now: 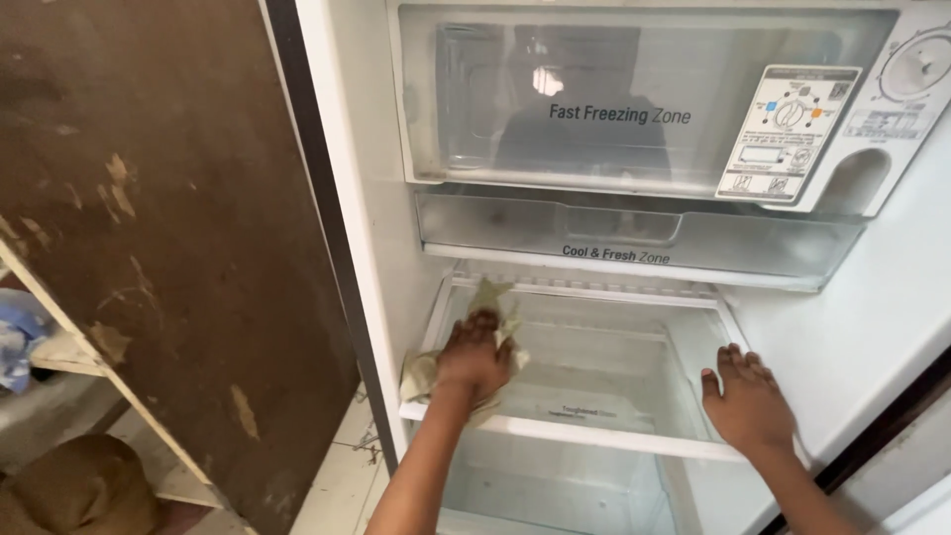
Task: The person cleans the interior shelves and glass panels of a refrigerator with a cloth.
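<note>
- Inside an open fridge point(872, 327), beside a worn brown cupboard point(168, 248).
- Left hand point(475, 355) pressing a crumpled pale cloth point(495, 327) onto the glass shelf's point(594, 396) left edge.
- Right hand point(745, 398) released, flat at the shelf's right front corner.

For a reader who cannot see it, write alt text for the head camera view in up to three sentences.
A person's left hand presses a crumpled pale cloth on the glass shelf of an open, bare white fridge, while the right hand rests flat on the shelf's right side. Above sit a clear drawer and a freezer compartment; a scuffed brown wooden cabinet stands left.
</note>
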